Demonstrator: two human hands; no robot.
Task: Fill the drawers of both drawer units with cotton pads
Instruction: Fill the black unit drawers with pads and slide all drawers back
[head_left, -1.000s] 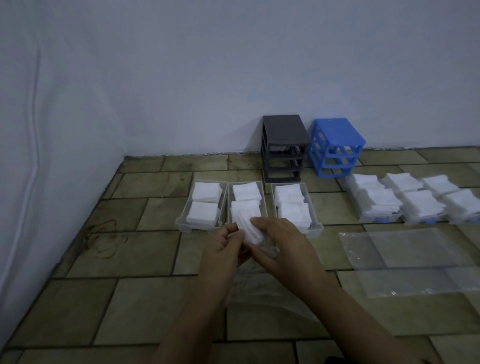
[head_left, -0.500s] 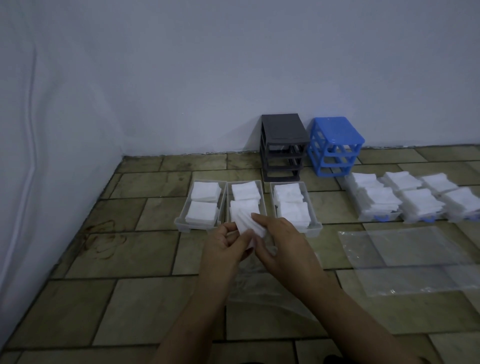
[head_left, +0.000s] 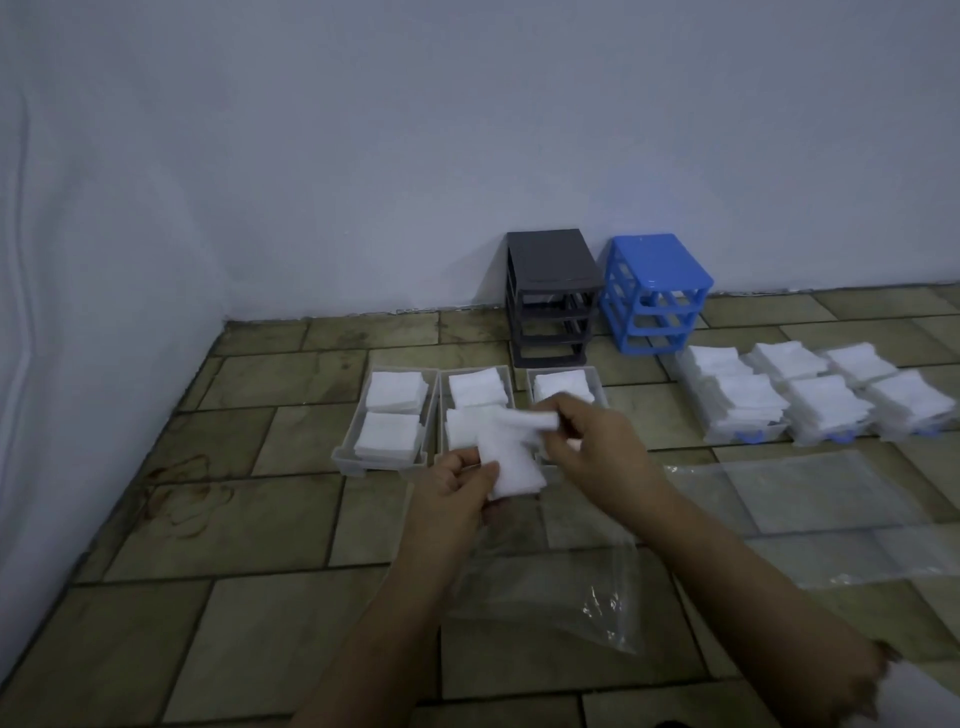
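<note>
Three grey drawers lie side by side on the tiled floor: the left drawer (head_left: 347, 453), the middle drawer (head_left: 442, 410) and the right drawer (head_left: 598, 385), each holding white cotton pads. My left hand (head_left: 452, 493) holds a stack of cotton pads (head_left: 511, 465) over the middle drawer's front. My right hand (head_left: 597, 452) pinches a few cotton pads (head_left: 524, 418) lifted off that stack. Behind stand the dark grey drawer unit (head_left: 551, 296) and the blue drawer unit (head_left: 655, 291), both with open slots.
Several blue drawers heaped with cotton pads (head_left: 810, 400) sit at the right. Clear plastic bags lie on the floor: one (head_left: 550, 592) under my forearms, others (head_left: 821, 514) at the right. A wall runs along the back and the left.
My right hand has pulled a few pads up and to the right, away from the stack in my left hand. Both hands have risen slightly over the drawers.
</note>
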